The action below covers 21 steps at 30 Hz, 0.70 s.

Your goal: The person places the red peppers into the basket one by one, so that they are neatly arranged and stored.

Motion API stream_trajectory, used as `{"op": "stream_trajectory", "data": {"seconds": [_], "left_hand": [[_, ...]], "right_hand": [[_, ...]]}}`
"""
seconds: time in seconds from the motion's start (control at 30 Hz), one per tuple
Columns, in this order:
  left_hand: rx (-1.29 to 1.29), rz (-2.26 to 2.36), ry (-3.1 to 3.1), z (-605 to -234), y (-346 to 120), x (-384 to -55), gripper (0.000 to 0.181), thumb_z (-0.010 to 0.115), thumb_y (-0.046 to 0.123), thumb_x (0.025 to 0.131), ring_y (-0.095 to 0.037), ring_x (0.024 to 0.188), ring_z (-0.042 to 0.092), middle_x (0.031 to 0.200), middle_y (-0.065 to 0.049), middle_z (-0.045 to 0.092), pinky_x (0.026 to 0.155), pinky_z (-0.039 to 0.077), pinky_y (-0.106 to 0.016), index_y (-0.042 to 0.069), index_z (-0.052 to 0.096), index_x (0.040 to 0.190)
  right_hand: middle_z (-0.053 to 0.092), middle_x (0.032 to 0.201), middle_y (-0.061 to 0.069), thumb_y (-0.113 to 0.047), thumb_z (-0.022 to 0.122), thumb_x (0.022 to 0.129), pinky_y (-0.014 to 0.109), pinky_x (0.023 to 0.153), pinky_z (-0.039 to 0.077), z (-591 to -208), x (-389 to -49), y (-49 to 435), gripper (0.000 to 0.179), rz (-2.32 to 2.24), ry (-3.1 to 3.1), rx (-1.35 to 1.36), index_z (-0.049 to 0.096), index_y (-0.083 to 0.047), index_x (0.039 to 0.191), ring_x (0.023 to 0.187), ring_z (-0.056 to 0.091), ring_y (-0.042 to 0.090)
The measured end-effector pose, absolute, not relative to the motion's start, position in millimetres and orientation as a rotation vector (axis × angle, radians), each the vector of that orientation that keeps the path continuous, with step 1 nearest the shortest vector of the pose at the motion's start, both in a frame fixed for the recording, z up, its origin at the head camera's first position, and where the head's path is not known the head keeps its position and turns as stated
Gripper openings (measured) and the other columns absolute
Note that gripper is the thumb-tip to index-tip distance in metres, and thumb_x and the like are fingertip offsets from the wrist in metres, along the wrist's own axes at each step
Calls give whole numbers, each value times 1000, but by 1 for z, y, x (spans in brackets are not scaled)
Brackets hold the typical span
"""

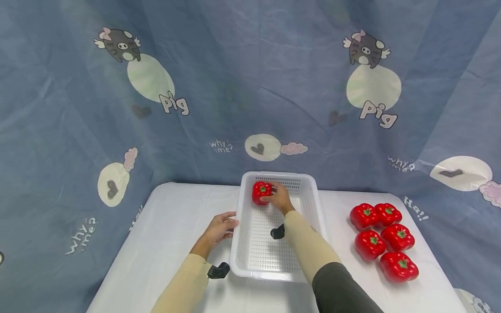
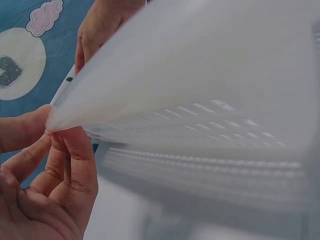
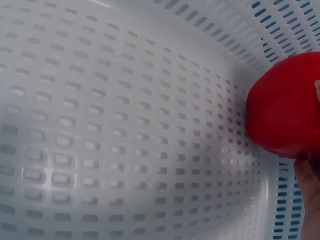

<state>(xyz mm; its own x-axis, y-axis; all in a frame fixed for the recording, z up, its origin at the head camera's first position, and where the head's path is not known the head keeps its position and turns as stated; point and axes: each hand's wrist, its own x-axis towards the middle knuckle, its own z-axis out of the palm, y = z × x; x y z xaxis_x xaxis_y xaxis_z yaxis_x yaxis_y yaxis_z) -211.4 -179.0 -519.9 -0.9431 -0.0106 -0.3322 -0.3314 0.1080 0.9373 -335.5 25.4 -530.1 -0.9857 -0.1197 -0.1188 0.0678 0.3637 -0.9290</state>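
Note:
A white perforated plastic basket (image 1: 260,243) stands on the table. My right hand (image 1: 281,200) reaches into its far left corner and grips a red bell pepper (image 1: 258,192) with a green stem. In the right wrist view the bell pepper (image 3: 282,107) sits by the slotted wall, with a finger (image 3: 309,200) against its lower side. At the basket's left side is my left hand (image 1: 219,229). The left wrist view shows that hand (image 2: 60,185) pinching the basket's rim, thumb on one side and fingers curled beneath.
Several more red bell peppers (image 1: 369,245) lie grouped on the white table (image 1: 188,204) to the right of the basket. A blue curtain (image 1: 235,87) with pig prints hangs behind the table. Black wrist cameras (image 1: 219,271) are worn on both sleeves.

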Motion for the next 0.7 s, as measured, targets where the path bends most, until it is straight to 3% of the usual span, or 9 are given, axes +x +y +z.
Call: {"op": "stream_trajectory", "data": {"seconds": [0.5, 0.7], "left_hand": [[-328, 1900, 2149, -520, -176, -214, 42, 62, 10, 92, -18, 82, 65, 108, -17, 68, 69, 56, -29, 1, 54, 132], [-354, 1910, 2146, -523, -177, -215, 41, 62, 8, 91, -18, 80, 64, 102, -12, 69, 65, 55, -28, 1, 55, 131]], "right_hand": [[46, 142, 15, -7, 78, 77, 48, 105, 40, -528, -339, 25, 72, -1603, 2488, -69, 46, -10, 142, 131, 43, 34], [46, 142, 16, -5, 79, 76, 49, 107, 39, -523, -338, 31, 74, -1591, 2507, -92, 46, -10, 142, 132, 41, 34]]}}
